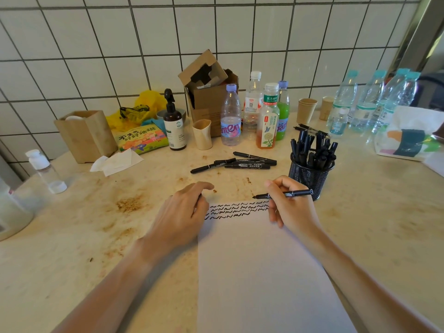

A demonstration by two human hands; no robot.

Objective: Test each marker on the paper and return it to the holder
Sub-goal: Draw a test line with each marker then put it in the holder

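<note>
A white paper (262,260) lies on the counter with rows of black squiggles along its top edge. My right hand (288,207) holds an uncapped black marker (293,193), its tip pointing left just above the paper's top edge. My left hand (182,212) rests at the paper's top left corner with fingers curled, and something dark shows between them, perhaps the cap. A black mesh holder (310,176) packed with several black markers stands right behind my right hand. Several more black markers (240,163) lie loose on the counter beyond the paper.
Drink bottles (266,116), a cardboard box (209,92), a pump bottle (174,123), paper cups (306,110) and water bottles (374,102) line the tiled back wall. A wooden box (86,135) and tissues (117,162) sit at the left. A printed bag (408,135) lies at the right.
</note>
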